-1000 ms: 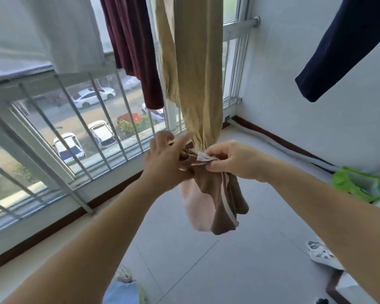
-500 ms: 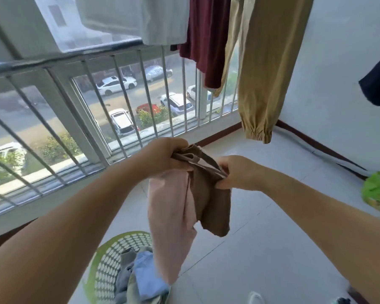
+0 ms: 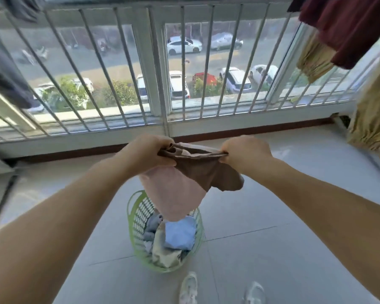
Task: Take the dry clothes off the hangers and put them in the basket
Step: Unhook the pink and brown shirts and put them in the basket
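A wide window with white vertical bars fills the far side of the room, looking down on a street with parked cars. Below it, a pale tiled floor runs toward the viewer. Clothes hang along the top and sides: tan trousers at the right edge, a dark red garment above them, and a dark garment at the left edge.

Two bare forearms reach forward from the bottom corners and meet in the middle. Between them, a brown garment is held stretched by its upper edge, with a pink cloth hanging beside and below it. The left hand is curled tight around the left end of the bunched fabric, fingers wrapped over both the brown and pink pieces. The right hand pinches the right end of the brown edge, fingers folded closed on it.

Directly under the hanging cloth stands a round green basket with a perforated wall, on the floor. It holds a pile of clothes, with a light blue piece on top. The pink cloth's lower edge hangs just above the basket's opening; whether it touches the pile cannot be told.

Two white shoes show at the bottom edge, near the basket.
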Demonstrator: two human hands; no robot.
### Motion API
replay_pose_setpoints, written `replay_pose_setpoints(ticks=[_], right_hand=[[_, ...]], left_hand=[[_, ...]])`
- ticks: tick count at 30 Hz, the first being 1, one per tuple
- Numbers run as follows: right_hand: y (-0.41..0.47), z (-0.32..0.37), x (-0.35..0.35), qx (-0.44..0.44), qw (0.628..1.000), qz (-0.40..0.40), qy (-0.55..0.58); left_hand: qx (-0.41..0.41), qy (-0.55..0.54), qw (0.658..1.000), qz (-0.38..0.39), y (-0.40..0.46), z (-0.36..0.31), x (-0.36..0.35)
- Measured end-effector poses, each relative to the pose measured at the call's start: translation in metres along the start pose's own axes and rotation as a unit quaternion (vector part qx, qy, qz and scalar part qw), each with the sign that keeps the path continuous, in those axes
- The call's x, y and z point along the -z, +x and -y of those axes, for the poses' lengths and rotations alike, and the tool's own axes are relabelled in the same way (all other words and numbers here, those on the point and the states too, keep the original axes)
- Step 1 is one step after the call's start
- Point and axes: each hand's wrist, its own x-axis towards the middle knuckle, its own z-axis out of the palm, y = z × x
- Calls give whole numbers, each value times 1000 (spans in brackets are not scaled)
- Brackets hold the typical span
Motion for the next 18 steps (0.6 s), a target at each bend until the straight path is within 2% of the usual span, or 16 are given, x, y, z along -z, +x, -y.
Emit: replay_pose_setpoints(ticks=[5,12,15,18], right_hand=[[24,31,-20,82,992,-13,97],[45,82,-58,208,961,70,167],[51,95,-82,204,947,98,226],[64,106,-111,189,927,164,280]], left_hand=[[60,-97,993,-33,-25,50,-28],[130,-113,985,-16,-50,105,-73],[150,-137,979,5,-58,127,-95],[197,-148,969,36,-61,152,-123]])
